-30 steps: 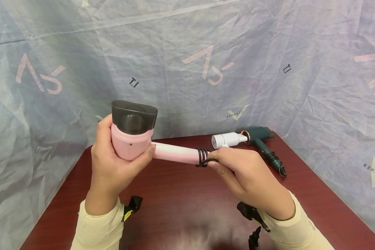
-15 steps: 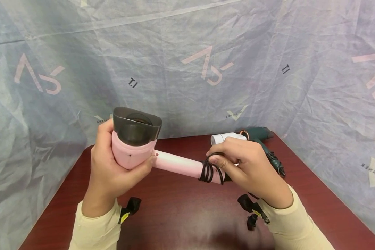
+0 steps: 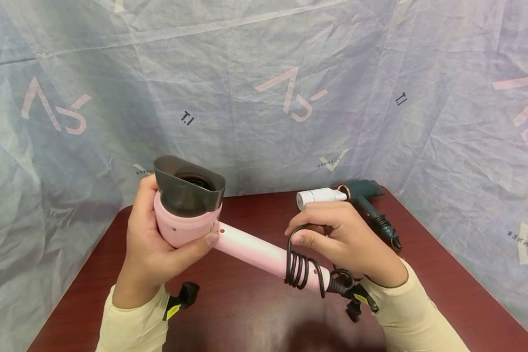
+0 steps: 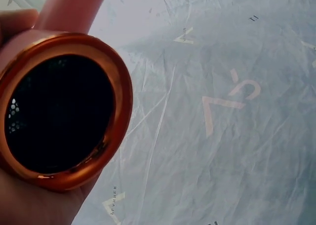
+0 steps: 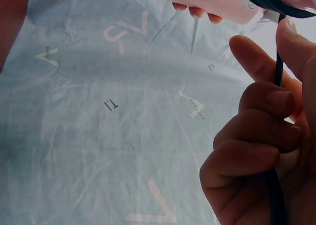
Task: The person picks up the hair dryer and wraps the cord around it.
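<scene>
My left hand (image 3: 158, 249) grips the head of a pink hair dryer (image 3: 187, 230), thumb across its front near the handle. A dark translucent nozzle (image 3: 189, 195) points up from the head. In the left wrist view the dryer's copper-coloured rim (image 4: 123, 96) surrounds a dark rear opening. The handle slants down to the right with several turns of black cord (image 3: 300, 269) around its lower end. My right hand (image 3: 343, 239) holds a loop of that cord above the handle. In the right wrist view the cord (image 5: 279, 67) runs through the right hand's curled fingers.
A white hair dryer (image 3: 319, 195), partly hidden by the right hand, lies at the back right of the dark red table (image 3: 246, 313). Beside it is a dark green hair dryer (image 3: 363, 190) with its cord wound on the handle. Grey printed cloth (image 3: 229, 98) hangs behind the table.
The pink dryer's handle has tilted further down at its right end, and the nozzle opening shows more. My right hand has drawn a cord loop away, above the handle.
</scene>
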Tool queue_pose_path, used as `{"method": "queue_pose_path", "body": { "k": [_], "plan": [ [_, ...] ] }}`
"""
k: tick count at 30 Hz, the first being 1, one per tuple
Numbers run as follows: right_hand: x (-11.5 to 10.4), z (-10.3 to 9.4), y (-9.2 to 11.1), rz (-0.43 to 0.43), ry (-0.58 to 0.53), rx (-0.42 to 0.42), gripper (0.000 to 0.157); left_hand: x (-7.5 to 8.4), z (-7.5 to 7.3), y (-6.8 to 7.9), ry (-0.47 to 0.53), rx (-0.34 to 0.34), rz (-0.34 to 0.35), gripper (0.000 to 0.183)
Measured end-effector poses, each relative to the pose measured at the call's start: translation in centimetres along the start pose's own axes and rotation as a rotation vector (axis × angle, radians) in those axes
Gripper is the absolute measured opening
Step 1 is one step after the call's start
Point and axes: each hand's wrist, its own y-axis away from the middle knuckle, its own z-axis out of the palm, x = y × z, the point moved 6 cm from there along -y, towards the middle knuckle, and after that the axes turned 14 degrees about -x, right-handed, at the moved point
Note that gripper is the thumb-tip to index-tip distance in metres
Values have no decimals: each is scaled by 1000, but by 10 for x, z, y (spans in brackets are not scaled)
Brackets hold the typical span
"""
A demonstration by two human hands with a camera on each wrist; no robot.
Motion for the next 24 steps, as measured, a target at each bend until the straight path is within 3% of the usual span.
{"method": "queue_pose_path", "body": {
  "k": [7, 13, 17, 23, 24],
  "plan": [
    [7, 10, -5, -34, -83, -51, 18, -2, -4, 3, 18, 68, 29, 75],
    [11, 18, -8, 108, -105, -63, 23, -8, -8, 7, 43, 166, 18, 75],
    [11, 23, -7, 188, -50, -28, 21, -13, -10, 10, 62, 223, -6, 74],
    [7, 25, -5, 135, 43, 25, 15, -18, -15, 10, 69, 310, -25, 74],
    [5, 27, -4, 107, 98, 29, 16, -19, -16, 10, 73, 325, -27, 73]
  ]
}}
